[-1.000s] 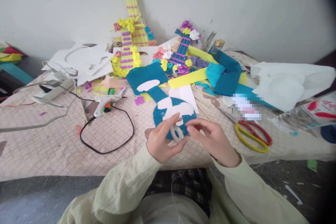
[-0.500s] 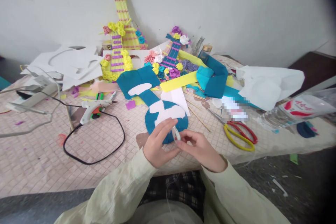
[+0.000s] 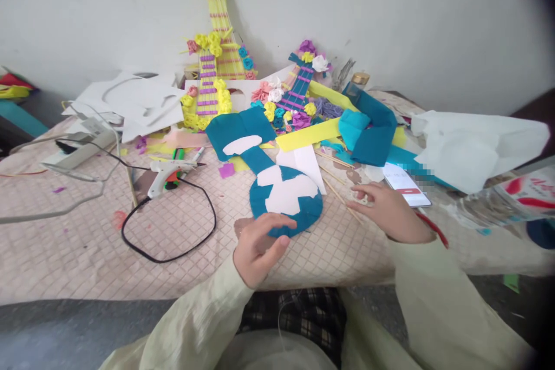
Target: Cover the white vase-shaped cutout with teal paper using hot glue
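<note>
A teal guitar-shaped cutout (image 3: pixel 312 212) with white patches lies flat on the quilted table cover (image 3: pixel 87 243), just beyond my hands. My left hand (image 3: pixel 258 243) hovers at its near edge, fingers apart and holding nothing. My right hand (image 3: pixel 390 212) is out to the right of the cutout. Its fingertips curl on a small clear ring (image 3: pixel 359 198) that rests low over the table, close to some thin wooden skewers (image 3: pixel 336 191). A phone (image 3: pixel 405 183) lies just past that hand.
A glue gun (image 3: pixel 167 173) with a looping black cord lies left of the cutout. Two flower-decorated paper guitars (image 3: pixel 212 69) lean on the wall, with teal and yellow felt around them. A red scissor handle (image 3: pixel 436 234), a white bag (image 3: pixel 472 144) and a plastic bottle (image 3: pixel 511 193) lie to the right.
My hands were together on the clear ring in front of the cutout. My right hand has carried the ring to the right, and my left hand has let go and spread.
</note>
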{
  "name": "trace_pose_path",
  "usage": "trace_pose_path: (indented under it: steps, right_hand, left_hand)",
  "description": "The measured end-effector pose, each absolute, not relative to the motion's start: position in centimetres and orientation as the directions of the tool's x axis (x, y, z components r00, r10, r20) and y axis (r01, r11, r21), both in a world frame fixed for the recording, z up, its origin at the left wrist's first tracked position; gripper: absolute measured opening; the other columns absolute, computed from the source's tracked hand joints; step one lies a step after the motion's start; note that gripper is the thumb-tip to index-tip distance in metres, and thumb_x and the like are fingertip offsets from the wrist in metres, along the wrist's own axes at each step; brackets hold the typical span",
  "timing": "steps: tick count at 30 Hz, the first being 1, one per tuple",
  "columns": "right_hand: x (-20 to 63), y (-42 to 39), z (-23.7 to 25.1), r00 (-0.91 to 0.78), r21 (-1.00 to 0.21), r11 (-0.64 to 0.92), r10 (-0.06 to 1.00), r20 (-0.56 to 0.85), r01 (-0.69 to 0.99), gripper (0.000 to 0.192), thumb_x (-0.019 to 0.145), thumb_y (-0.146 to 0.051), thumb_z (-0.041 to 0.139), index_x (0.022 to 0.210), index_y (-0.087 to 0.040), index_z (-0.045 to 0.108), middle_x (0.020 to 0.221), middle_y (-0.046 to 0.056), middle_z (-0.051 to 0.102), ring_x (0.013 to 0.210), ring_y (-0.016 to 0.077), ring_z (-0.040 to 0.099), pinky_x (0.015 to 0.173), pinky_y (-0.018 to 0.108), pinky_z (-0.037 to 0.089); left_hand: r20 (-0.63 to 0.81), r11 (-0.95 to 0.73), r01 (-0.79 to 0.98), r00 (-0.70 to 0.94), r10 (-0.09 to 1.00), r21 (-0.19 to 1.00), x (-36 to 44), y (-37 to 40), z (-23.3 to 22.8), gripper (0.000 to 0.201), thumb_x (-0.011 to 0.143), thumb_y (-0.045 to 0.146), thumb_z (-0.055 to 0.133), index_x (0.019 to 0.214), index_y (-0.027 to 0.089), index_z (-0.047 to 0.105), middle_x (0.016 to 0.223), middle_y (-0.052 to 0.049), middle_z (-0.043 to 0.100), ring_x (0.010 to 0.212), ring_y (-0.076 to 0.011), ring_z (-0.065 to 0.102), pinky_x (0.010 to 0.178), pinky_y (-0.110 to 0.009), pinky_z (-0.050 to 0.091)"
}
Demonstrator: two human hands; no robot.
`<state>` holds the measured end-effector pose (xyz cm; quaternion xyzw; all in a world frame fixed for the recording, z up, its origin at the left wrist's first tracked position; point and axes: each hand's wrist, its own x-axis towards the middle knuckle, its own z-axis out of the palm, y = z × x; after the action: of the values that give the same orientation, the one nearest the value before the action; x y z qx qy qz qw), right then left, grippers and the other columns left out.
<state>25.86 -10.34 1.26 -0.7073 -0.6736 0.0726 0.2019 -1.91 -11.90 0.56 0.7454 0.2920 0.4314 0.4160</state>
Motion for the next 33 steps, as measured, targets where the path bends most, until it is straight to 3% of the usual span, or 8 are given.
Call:
trace_pose_path:
  steps: [2,4,7,10,16,23,28,33]
  right_hand:
    - [22.6,-11.4,2.3,0.022,-0.632,0.047,0.995,0.1,0.774,0.034,0.074,-0.045,0.055,0.094,-0.019,0.064,0.086,0.006,0.064,0.07,0.0156,0.057,0.064,0.03,0.046]
    - [19.3,-12.3,2.9,-0.198,-0.841,0.071,0.979,-0.044,0.537,0.036,0.078,-0.046,0.05,0.097,-0.019,0.064,0.091,0.006,0.065,0.078,0.0151,0.06,0.067,0.027,0.048]
    - [16.0,-12.9,2.8,-0.318,-0.957,-0.036,0.939,-0.131,0.288,0.031,0.077,-0.044,0.052,0.087,-0.017,0.063,0.086,0.005,0.065,0.079,0.0138,0.059,0.069,0.025,0.048]
    - [15.1,-13.3,2.1,-0.266,-0.974,-0.085,0.954,-0.141,0.21,0.023,0.076,-0.038,0.056,0.075,-0.016,0.059,0.075,0.002,0.061,0.07,0.0106,0.055,0.065,0.023,0.046]
    - [15.1,-15.3,1.2,-0.192,-0.982,-0.034,0.979,-0.07,0.184,0.019,0.081,-0.035,0.051,0.075,-0.017,0.054,0.071,-0.001,0.051,0.069,0.009,0.048,0.064,0.02,0.041]
    - [14.2,-17.3,0.4,-0.042,-0.987,-0.041,0.998,-0.048,0.153,0.02,0.083,-0.036,0.048,0.076,-0.018,0.052,0.068,-0.001,0.047,0.062,0.0081,0.043,0.057,0.019,0.038]
    - [14.2,-17.5,-0.3,0.055,-0.987,-0.083,0.996,-0.076,0.137,0.025,0.08,-0.042,0.05,0.073,-0.018,0.054,0.062,-0.001,0.046,0.058,0.0091,0.043,0.051,0.02,0.038]
    - [13.9,-17.7,-0.6,0.114,-0.992,-0.08,0.991,-0.068,0.1,0.024,0.077,-0.04,0.054,0.071,-0.017,0.057,0.061,0.0,0.049,0.058,0.0091,0.045,0.052,0.02,0.039]
  left_hand:
    - [0.386,-0.472,0.04,0.516,0.765,0.881,-1.9,-12.3,0.6,0.021,0.085,0.028,0.044,0.091,0.017,0.061,0.086,-0.006,0.065,0.083,-0.0183,0.06,0.076,-0.033,0.049]
    - [0.364,-0.459,0.018,0.582,0.727,0.888,-1.8,-12.7,0.5,0.021,0.085,0.026,0.044,0.086,0.016,0.062,0.08,-0.006,0.065,0.077,-0.0167,0.06,0.072,-0.03,0.048]
    - [0.341,-0.464,0.028,0.639,0.689,0.886,-1.9,-13.0,0.2,0.022,0.085,0.026,0.044,0.081,0.015,0.062,0.075,-0.006,0.064,0.073,-0.0159,0.059,0.071,-0.028,0.047]
    - [0.326,-0.466,0.045,0.656,0.681,0.884,-2.3,-13.1,0.0,0.023,0.085,0.026,0.043,0.08,0.015,0.062,0.074,-0.006,0.064,0.072,-0.0154,0.058,0.07,-0.028,0.046]
    - [0.206,-0.388,0.125,0.681,0.703,0.913,-3.0,-13.4,-0.7,0.028,0.085,0.03,0.042,0.076,0.014,0.063,0.07,-0.006,0.064,0.059,-0.012,0.055,0.054,-0.023,0.042]
    - [-0.157,0.011,0.239,0.602,0.783,0.971,-3.9,-13.8,-1.1,0.034,0.078,0.039,0.055,0.089,0.009,0.066,0.071,-0.011,0.067,0.058,-0.014,0.058,0.051,-0.022,0.044]
    - [-0.181,0.157,0.09,0.516,0.837,0.983,-3.7,-14.0,-1.2,0.038,0.067,0.032,0.068,0.099,0.011,0.061,0.085,-0.011,0.066,0.071,-0.0146,0.059,0.058,-0.022,0.048]
    - [-0.237,0.279,-0.043,0.414,0.879,0.959,-3.5,-14.2,-1.4,0.027,0.066,0.033,0.07,0.077,0.011,0.059,0.062,-0.003,0.063,0.051,-0.0083,0.055,0.047,-0.018,0.044]
